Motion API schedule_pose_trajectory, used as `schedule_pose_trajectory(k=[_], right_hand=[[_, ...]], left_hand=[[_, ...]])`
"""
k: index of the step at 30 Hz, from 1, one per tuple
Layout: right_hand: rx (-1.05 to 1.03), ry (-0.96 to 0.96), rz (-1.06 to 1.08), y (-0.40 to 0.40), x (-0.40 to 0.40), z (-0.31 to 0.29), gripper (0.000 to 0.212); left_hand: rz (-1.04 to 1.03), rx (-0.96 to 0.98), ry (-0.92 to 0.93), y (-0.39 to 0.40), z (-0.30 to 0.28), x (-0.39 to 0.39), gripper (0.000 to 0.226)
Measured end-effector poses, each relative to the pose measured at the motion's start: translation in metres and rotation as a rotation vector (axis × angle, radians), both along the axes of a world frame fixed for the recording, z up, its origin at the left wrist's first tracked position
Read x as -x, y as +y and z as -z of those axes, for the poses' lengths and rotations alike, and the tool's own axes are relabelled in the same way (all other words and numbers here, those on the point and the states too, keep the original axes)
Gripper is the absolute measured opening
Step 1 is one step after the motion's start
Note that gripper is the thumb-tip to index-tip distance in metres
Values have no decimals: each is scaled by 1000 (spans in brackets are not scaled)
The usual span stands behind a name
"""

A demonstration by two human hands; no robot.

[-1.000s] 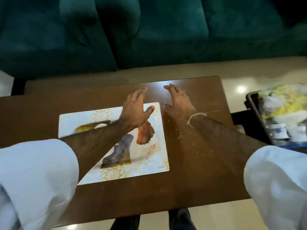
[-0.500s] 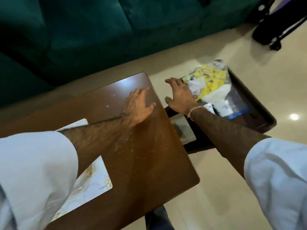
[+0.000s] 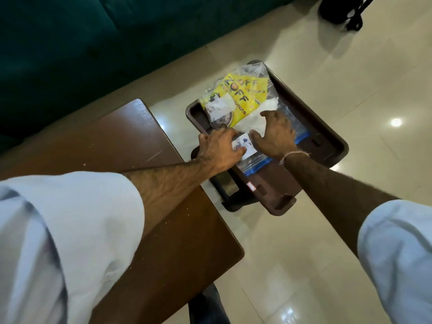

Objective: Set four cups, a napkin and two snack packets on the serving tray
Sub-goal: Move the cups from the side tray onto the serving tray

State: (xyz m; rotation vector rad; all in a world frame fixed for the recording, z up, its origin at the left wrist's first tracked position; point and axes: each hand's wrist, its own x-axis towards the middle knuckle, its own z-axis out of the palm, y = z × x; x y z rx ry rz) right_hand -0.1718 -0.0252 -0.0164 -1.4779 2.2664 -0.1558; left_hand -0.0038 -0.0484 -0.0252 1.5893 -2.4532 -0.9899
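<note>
A dark brown serving tray point(image 3: 327, 136) rests on a low black stand to the right of the wooden table point(image 3: 163, 230). In it lies a clear plastic bag point(image 3: 257, 164) with a blue zip edge. Inside the bag are yellow snack packets point(image 3: 243, 94), a white napkin point(image 3: 264, 108) and a white cup with blue print point(image 3: 245, 142). My left hand point(image 3: 222, 148) lies on the bag's near left side with its thumb over the cup. My right hand point(image 3: 275, 136) rests spread on top of the bag, just right of the cup. Other cups are hidden.
A dark green sofa point(image 3: 93, 43) runs along the far side. The black stand point(image 3: 224, 190) sits close to the table's right edge. A black bag or stand point(image 3: 339, 10) is on the glossy tiled floor at the top right.
My view has swung right, away from the printed placemat. Both hands left the tabletop and moved onto the bag in the tray.
</note>
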Motion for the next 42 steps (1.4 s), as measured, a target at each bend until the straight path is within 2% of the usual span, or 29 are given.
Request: schedule_pose_trajectory(k=[5, 10, 13, 19, 22, 28, 32, 38, 42], right_hand=[[-67, -84, 98, 13, 21, 15, 68], [-96, -160, 77, 13, 26, 20, 74], [-59, -202, 86, 10, 25, 17, 73], [70, -227, 119, 7, 11, 7, 78], [124, -252, 121, 0, -5, 0, 83], [218, -273, 85, -8, -64, -12, 67], [247, -253, 7, -11, -119, -20, 72], [243, -268, -115, 5, -219, -21, 73], [191, -261, -191, 25, -290, -14, 78]], left_hand=[[-46, -70, -51, -1, 15, 25, 47], [-96, -93, -73, -3, 22, 34, 40], [-49, -108, -57, -6, 19, 34, 38], [-82, -95, 109, -5, 8, 16, 28], [-94, -107, 160, -10, -2, -5, 33], [-171, -81, 220, -16, -21, -68, 59], [-220, -56, 199, -14, -32, -124, 81], [-303, -8, 114, 7, -38, -226, 69], [-332, -27, 64, 32, -38, -301, 70]])
